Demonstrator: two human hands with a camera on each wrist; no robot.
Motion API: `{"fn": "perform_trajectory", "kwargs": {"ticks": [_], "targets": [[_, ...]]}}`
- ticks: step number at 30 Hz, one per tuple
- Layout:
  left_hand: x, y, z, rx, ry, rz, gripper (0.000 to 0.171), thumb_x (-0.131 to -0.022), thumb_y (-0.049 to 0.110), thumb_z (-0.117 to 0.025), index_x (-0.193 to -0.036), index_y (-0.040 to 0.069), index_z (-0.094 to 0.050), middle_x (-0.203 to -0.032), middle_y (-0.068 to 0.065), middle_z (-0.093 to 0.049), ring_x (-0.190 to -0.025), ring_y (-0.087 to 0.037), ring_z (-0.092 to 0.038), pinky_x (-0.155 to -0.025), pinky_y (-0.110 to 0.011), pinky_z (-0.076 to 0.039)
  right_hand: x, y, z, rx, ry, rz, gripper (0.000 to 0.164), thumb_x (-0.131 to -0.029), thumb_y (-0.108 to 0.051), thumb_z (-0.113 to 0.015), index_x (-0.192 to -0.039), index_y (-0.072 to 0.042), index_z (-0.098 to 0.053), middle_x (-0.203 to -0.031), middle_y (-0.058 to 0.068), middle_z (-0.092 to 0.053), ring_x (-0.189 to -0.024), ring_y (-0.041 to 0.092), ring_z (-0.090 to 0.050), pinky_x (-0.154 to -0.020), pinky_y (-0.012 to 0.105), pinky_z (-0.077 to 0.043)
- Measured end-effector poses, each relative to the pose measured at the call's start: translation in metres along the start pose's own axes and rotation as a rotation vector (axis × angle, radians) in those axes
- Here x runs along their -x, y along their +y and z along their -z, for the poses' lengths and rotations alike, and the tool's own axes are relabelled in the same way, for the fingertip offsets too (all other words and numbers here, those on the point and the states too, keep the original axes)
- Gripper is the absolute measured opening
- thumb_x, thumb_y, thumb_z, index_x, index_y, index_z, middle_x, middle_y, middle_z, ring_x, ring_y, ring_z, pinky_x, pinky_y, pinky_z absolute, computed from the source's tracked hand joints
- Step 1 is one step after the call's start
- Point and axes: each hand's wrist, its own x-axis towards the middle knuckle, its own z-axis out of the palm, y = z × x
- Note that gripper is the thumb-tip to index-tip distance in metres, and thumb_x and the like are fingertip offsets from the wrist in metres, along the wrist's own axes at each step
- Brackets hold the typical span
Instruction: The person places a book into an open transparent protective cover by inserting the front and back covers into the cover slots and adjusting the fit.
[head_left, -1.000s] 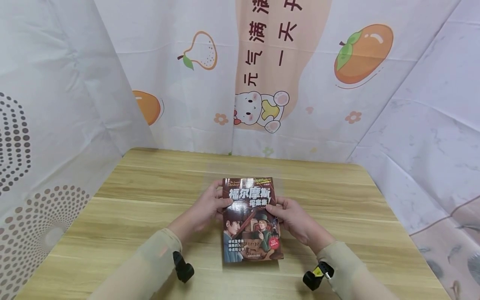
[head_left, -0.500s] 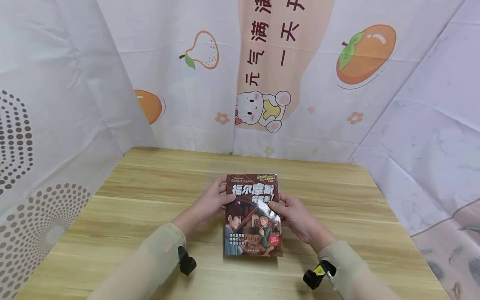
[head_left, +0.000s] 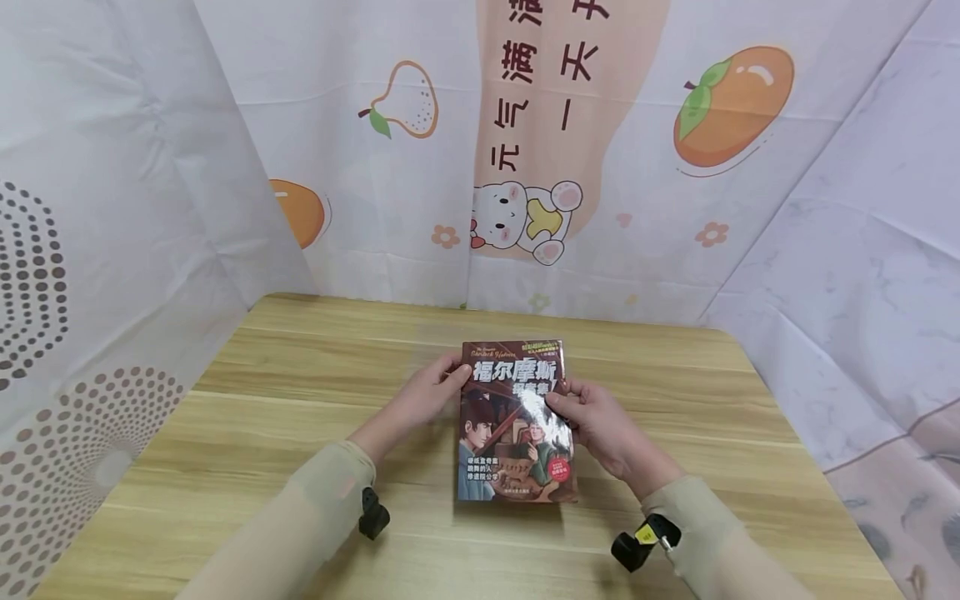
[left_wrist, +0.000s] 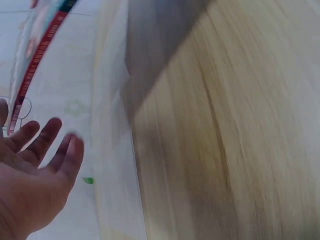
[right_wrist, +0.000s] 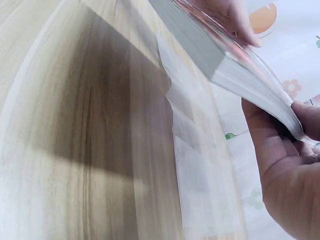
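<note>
A paperback book (head_left: 517, 425) with a dark red illustrated cover and large white Chinese title is held above the table, cover up. My right hand (head_left: 603, 425) grips its right edge, thumb on the cover and fingers underneath. In the right wrist view, the white page edges (right_wrist: 250, 82) show just above that hand. My left hand (head_left: 423, 392) is at the book's upper left edge, thumb tip by the cover's border. The left wrist view shows the red spine (left_wrist: 37, 60) beside the thumb, with the other fingers (left_wrist: 72, 155) loosely extended and apart from it.
The wood-grain table (head_left: 300, 375) lies under the book. A translucent sheet (left_wrist: 117, 165) covers part of its surface toward the far edge. Behind hangs a white curtain (head_left: 360, 200) printed with fruit and characters; patterned cloths hang at both sides.
The book has moved slightly up and to the right in the head view, with the right hand following. The left thumb has slid from the cover toward its left border.
</note>
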Motion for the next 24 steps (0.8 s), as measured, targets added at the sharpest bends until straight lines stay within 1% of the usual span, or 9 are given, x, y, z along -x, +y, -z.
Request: {"fn": "perform_trajectory", "kwargs": {"ticks": [3,6,8,10,12,14,18,21,24], "targets": [[-0.002,-0.002,0.001,-0.182,0.021,-0.069,0.045,-0.103,0.041,-0.043,-0.136,0.011,-0.051,-0.134,-0.013,-0.055,-0.123,-0.029,-0.048,-0.104,-0.052,-0.037,-0.001,0.0,0.001,0.012,0.007,-0.001,0.04,-0.099,-0.019,-0.056,-0.123,0.01,-0.044,-0.099,0.013,-0.069,-0.085,0.024,-0.068,-0.075,0.037,-0.058],[-0.003,-0.005,0.002,-0.334,0.036,-0.124,0.045,-0.105,0.039,-0.038,-0.135,0.009,-0.052,-0.138,-0.015,-0.052,-0.128,-0.032,-0.043,-0.108,-0.053,-0.031,-0.001,-0.001,0.002,0.02,0.021,-0.007,0.04,-0.099,-0.019,-0.057,-0.122,0.01,-0.044,-0.098,0.014,-0.069,-0.085,0.024,-0.068,-0.074,0.037,-0.058],[-0.004,-0.009,0.004,-0.435,0.05,-0.151,0.046,-0.105,0.037,-0.035,-0.136,0.007,-0.051,-0.139,-0.016,-0.051,-0.13,-0.033,-0.041,-0.11,-0.054,-0.027,-0.001,-0.001,0.003,0.023,0.031,-0.014,0.039,-0.099,-0.019,-0.057,-0.122,0.01,-0.044,-0.098,0.013,-0.069,-0.084,0.024,-0.068,-0.074,0.037,-0.058],[-0.004,-0.014,0.006,-0.543,0.057,-0.159,0.047,-0.106,0.038,-0.033,-0.138,0.008,-0.049,-0.142,-0.015,-0.048,-0.132,-0.035,-0.038,-0.112,-0.056,-0.022,-0.002,-0.001,0.004,0.027,0.037,-0.019,0.038,-0.099,-0.019,-0.056,-0.121,0.009,-0.044,-0.098,0.013,-0.069,-0.084,0.023,-0.068,-0.074,0.036,-0.058],[-0.003,-0.019,0.008,-0.628,0.053,-0.14,0.048,-0.105,0.04,-0.032,-0.141,0.011,-0.046,-0.146,-0.015,-0.043,-0.135,-0.039,-0.032,-0.112,-0.059,-0.018,-0.002,-0.002,0.005,0.03,0.043,-0.023,0.037,-0.099,-0.019,-0.056,-0.121,0.009,-0.044,-0.097,0.012,-0.069,-0.083,0.023,-0.068,-0.073,0.036,-0.058],[-0.001,-0.024,0.009,-0.692,0.032,-0.099,0.051,-0.104,0.046,-0.033,-0.145,0.017,-0.042,-0.152,-0.014,-0.035,-0.137,-0.044,-0.023,-0.111,-0.064,-0.012,-0.003,-0.003,0.006,0.036,0.045,-0.024,0.036,-0.099,-0.019,-0.056,-0.12,0.009,-0.044,-0.097,0.013,-0.069,-0.083,0.023,-0.067,-0.073,0.035,-0.058],[0.005,-0.034,0.013,-0.771,-0.028,-0.008,0.058,-0.099,0.056,-0.038,-0.15,0.029,-0.032,-0.158,-0.012,-0.019,-0.136,-0.056,-0.005,-0.107,-0.071,-0.004,-0.003,-0.005,0.008,0.042,0.043,-0.022,0.036,-0.099,-0.019,-0.056,-0.12,0.009,-0.044,-0.097,0.014,-0.068,-0.083,0.024,-0.067,-0.073,0.036,-0.058],[0.008,-0.039,0.015,-0.812,-0.057,0.015,0.061,-0.096,0.06,-0.042,-0.15,0.034,-0.029,-0.159,-0.011,-0.015,-0.135,-0.057,0.0,-0.106,-0.072,-0.002,-0.005,-0.006,0.009,0.041,0.037,-0.023,0.037,-0.099,-0.019,-0.056,-0.121,0.009,-0.044,-0.098,0.014,-0.068,-0.084,0.024,-0.068,-0.074,0.036,-0.058],[0.01,-0.045,0.017,-0.846,-0.08,0.023,0.062,-0.095,0.062,-0.043,-0.15,0.036,-0.03,-0.159,-0.01,-0.014,-0.135,-0.057,0.002,-0.105,-0.074,-0.002,-0.006,-0.006,0.01,0.042,0.031,-0.026,0.038,-0.099,-0.019,-0.055,-0.122,0.009,-0.043,-0.099,0.015,-0.068,-0.084,0.023,-0.068,-0.074,0.036,-0.058]]}}
